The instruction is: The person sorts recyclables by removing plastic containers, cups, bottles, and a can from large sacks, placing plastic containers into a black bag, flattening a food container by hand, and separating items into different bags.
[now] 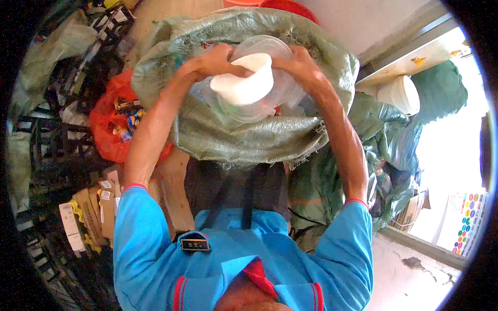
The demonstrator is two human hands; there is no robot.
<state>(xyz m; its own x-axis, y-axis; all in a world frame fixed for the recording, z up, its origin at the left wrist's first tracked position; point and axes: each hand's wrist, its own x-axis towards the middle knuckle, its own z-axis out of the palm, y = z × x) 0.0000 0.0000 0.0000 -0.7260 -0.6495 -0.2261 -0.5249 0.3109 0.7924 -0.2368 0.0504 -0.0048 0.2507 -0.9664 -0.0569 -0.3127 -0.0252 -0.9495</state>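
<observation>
A white plastic tub [246, 88] is held tilted above the open mouth of a green woven sack [238, 142]. My left hand [220, 62] is closed on its left side, the thumb reaching over the rim. My right hand [302, 65] grips at the tub's right edge, its fingers beside a clear round plastic container or lid [264, 45] just behind the tub. Which of the two the right fingers mainly press on is partly hidden. Below, more clear plastic containers [290, 96] lie inside the sack.
A red bag [106, 132] with colourful wrappers stands left of the sack, and flattened cardboard [98, 210] lies nearer. Black crates [52, 145] line the left side. Right are green sacks [319, 189], a white bucket [402, 96] and a ledge. Red basins [293, 9] stand behind.
</observation>
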